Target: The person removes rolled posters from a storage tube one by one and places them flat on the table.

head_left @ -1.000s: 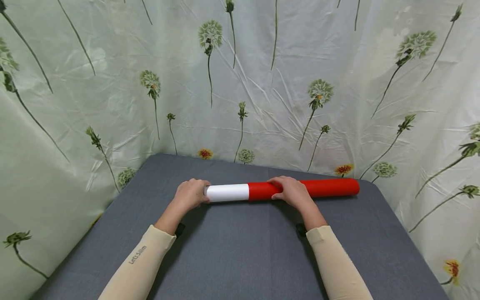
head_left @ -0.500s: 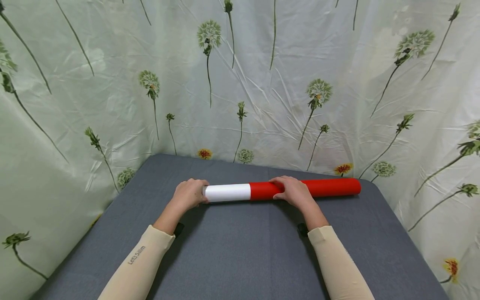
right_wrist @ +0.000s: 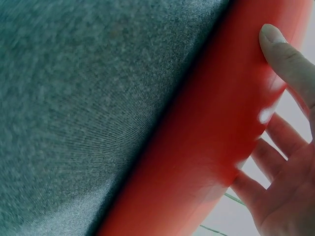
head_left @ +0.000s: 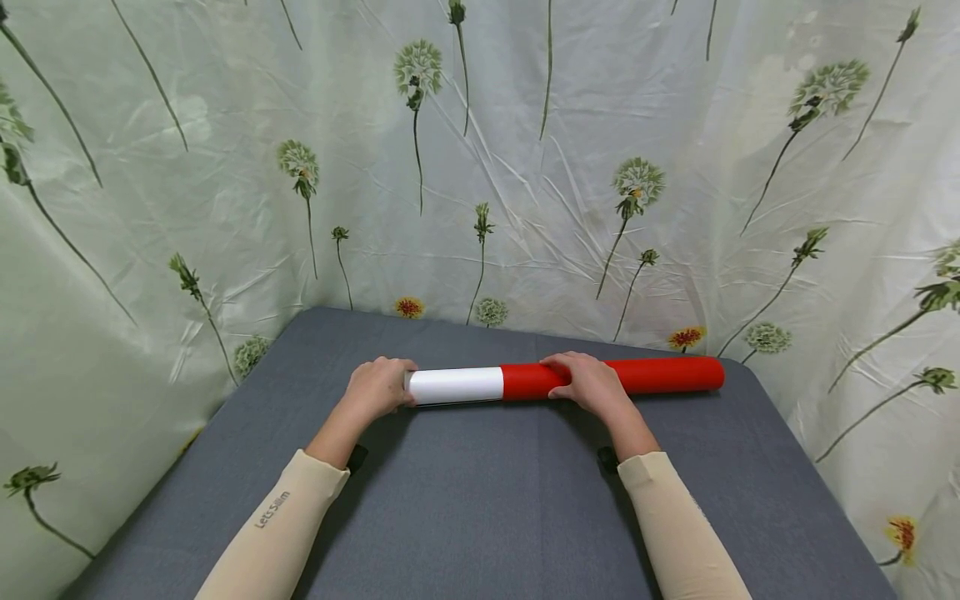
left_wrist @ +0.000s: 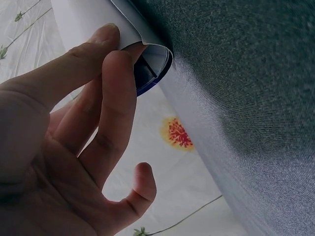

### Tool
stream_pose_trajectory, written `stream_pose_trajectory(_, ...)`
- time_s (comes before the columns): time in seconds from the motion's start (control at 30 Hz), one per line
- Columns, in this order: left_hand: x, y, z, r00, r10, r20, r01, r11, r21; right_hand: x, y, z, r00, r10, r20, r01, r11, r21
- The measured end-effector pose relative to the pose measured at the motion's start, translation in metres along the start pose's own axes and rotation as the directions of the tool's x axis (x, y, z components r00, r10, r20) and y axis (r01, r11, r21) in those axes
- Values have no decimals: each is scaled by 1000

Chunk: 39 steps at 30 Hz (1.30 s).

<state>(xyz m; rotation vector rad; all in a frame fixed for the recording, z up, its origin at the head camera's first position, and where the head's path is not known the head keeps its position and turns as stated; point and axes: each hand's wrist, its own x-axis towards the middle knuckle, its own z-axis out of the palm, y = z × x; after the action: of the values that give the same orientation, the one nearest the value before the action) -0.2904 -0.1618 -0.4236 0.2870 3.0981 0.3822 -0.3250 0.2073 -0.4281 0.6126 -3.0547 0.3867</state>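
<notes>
A white paper roll point(head_left: 456, 386) lies across the table in the head view, its right part inside a longer red tube point(head_left: 666, 375). At the white end, my left hand point(head_left: 377, 388) pinches the roll. In the left wrist view, thumb and fingers hold the rim of the rolled sheet point(left_wrist: 81, 19), whose open end shows dark blue inside; the little finger stands off it. My right hand point(head_left: 592, 387) grips the red tube near its left end. The right wrist view has the thumb on the near side of the tube point(right_wrist: 192, 128) and the fingers at its far side.
Grey cloth covers the table point(head_left: 480, 500). Behind it and at both sides hangs a pale curtain point(head_left: 525, 167) printed with dandelions. Dark wrist cameras sit under both wrists, and beige sleeves cover the forearms.
The hands have moved slightly apart: the left a little leftward, the right a little rightward with the red tube. Slightly more of the white roll shows between them.
</notes>
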Motion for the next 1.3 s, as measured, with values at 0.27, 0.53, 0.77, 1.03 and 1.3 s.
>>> stream_pose_trajectory(0.27, 3, 1, -1, 1000, 28, 2, -28, 1000, -8, -2, 4, -1, 1000, 25, -1, -25, 1000, -1)
stream_pose_trajectory(0.53, 7, 4, -3, 1000, 25, 17, -25, 1000, -15, -5, 8, -3, 999, 32, -3, -32, 999, -9)
stream_pose_trajectory(0.77, 8, 3, -3, 999, 17, 30, -17, 1000, -15, -7, 9, -5, 999, 43, 6, -43, 999, 0)
stream_pose_trajectory(1.03, 1, -6, -4, 999, 20, 26, -19, 1000, -12, -3, 4, -2, 999, 37, 5, -37, 999, -6)
stream_pose_trajectory(1.3, -2, -8, -3, 999, 15, 29, -14, 999, -46, -3, 3, -4, 1000, 31, 5, -31, 1000, 2)
